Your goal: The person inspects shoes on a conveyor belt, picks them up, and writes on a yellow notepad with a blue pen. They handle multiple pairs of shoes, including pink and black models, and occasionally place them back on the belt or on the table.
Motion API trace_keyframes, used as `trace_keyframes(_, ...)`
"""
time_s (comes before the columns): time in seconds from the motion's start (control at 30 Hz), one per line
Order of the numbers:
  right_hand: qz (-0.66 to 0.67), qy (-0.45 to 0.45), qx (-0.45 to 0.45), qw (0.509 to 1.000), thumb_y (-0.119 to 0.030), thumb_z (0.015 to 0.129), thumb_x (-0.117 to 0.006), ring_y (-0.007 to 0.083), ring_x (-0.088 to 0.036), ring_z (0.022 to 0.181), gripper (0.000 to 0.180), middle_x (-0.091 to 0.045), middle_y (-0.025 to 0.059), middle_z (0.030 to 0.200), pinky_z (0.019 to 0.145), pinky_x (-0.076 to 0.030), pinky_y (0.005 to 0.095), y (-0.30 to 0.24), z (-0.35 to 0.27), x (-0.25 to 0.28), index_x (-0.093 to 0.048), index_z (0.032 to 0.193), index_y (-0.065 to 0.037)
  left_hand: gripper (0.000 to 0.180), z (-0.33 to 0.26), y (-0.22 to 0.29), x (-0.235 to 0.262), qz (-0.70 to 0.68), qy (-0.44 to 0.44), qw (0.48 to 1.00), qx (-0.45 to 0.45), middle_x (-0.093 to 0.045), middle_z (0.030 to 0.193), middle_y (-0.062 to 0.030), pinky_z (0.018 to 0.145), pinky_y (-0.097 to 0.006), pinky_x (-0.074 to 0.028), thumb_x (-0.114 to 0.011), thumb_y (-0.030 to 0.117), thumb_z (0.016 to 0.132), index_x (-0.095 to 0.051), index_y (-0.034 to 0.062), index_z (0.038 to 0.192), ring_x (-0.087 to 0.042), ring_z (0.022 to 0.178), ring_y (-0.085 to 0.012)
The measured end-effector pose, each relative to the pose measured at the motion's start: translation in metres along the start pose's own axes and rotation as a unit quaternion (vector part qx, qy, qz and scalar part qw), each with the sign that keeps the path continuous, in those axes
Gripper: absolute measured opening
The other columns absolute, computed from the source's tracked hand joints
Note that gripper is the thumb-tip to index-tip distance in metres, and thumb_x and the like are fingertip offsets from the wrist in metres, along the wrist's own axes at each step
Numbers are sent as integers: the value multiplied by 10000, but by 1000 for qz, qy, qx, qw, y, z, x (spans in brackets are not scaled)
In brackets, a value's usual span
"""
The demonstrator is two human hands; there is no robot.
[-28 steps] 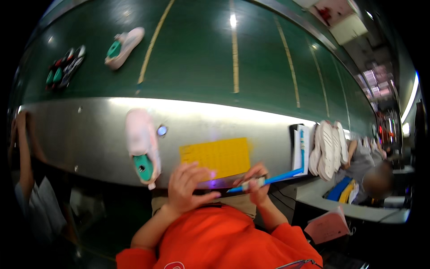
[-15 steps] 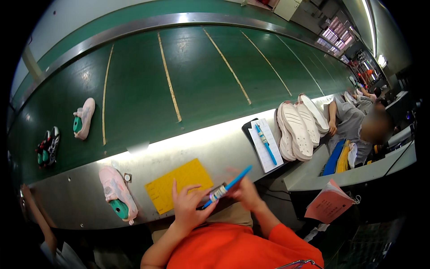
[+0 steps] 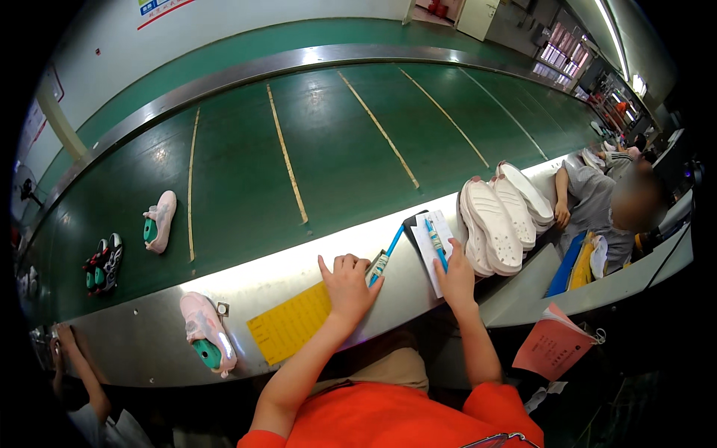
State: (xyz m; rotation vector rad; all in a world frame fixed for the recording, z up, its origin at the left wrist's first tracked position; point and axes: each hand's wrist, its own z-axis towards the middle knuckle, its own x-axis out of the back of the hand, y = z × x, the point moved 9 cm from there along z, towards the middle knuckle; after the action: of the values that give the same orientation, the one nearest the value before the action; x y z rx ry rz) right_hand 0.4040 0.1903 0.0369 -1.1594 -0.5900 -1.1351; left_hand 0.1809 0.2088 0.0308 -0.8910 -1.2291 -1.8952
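The half-open left hand (image 3: 350, 288) holds a marker (image 3: 379, 267); right hand (image 3: 456, 278) pinches a pen (image 3: 435, 243).

LH (image 3: 349, 288) w/ pen (image 3: 379, 266), RH (image 3: 457, 279) at 2nd pen (image 3: 435, 240).

Both forearms (image 3: 302, 366) reach forward; the left hand (image 3: 351, 291) is palm down, fingers (image 3: 348, 263) curved, and the right hand (image 3: 456, 279) pinches.
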Motion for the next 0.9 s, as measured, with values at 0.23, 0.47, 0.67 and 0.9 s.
trace_keyframes(0.23,69,-65,-42,995,-15,824,-430,344,-552,706,372,-568,187,769,626,-408,433,0,4,-9,-453,1192,-66,414,-18,-5,24,-20,25,999,3,-535,974,-80,993,-539,-230,-725,318,647,-597,96,972,-481,977,-263)
trace_keyframes(0.47,520,-253,-116,807,-108,891,-445,74,-447,666,259,-475,11,832,621,-385,210,-70,-62,-3,-481,1139,-42,470,-97,-10,91,-218,44,973,-65,-560,1002,-118,855,-369,-408,-743,250,669,-549,42,1043,-522,975,-291)
trace_keyframes(0.67,525,-597,-45,605,-139,902,-459,88,-484,754,281,-529,45,998,690,-404,212,-171,-127,-19,-494,1165,-48,480,-151,-65,141,-320,100,939,81,-580,997,-142,819,-324,-438,-707,292,734,-547,10,1087,-568,924,-252)
trace_keyframes(0.9,490,-640,59,589,-144,901,-453,138,-535,825,306,-549,78,1009,752,-423,249,-233,-145,-28,-484,1187,-41,255,-176,-87,111,-640,4,741,201,-576,1135,-149,830,-288,-450,-581,136,847,-588,-56,1015,-577,943,-154)
